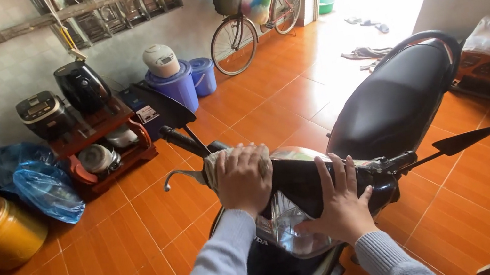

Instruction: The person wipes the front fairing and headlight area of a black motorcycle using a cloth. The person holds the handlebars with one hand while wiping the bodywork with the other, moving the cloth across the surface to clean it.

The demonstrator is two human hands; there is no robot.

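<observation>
A person in grey knit sleeves leans over a parked black motorcycle (pixel 308 212), wiping its glossy head cover. The right hand (pixel 340 202) lies flat, fingers spread and holding nothing, bracing the cowl just above the clear headlight lens (pixel 292 234). The left hand (pixel 243 178) presses a crumpled pale cloth (pixel 213 165) under curled fingers onto the cowl's top, beside the handlebar. The wiping looks to be mid-stroke; carrying on calls for firm pressure and a steady brace. Beyond the fingertips stretch the black seat (pixel 398 98), orange floor tiles (pixel 158 208) and a pink bicycle (pixel 253 16).
</observation>
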